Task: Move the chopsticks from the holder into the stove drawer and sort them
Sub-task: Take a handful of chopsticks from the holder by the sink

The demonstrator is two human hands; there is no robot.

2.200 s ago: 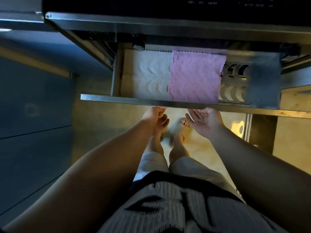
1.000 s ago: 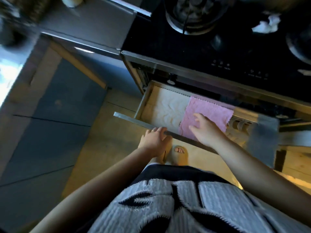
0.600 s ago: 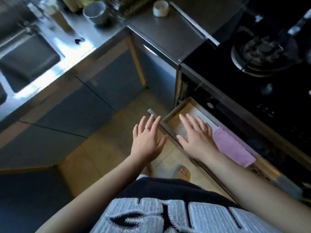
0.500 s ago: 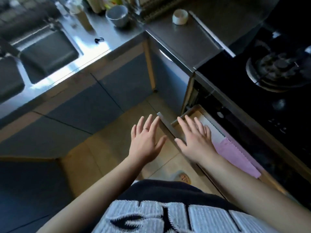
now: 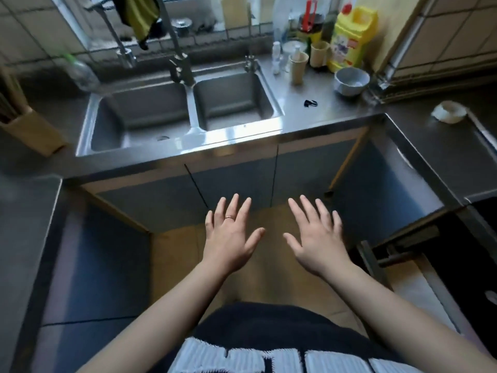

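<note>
Stove drawer (image 5: 372,265) open at right; left grip (image 5: 231,238) and right grip (image 5: 317,240) released, empty.

- Left hand (image 5: 231,235): palm down, all 5 fingers straight and spread, thumb angled inward; a ring (image 5: 230,217) sits on 1 finger; nothing is held.
- Right hand (image 5: 317,238): palm down, fingers straight and fanned, thumb angled toward the left hand; nothing is held.
- Both forearms: bare, reaching forward from the lower frame corners and converging, hands level, side by side and apart.
</note>
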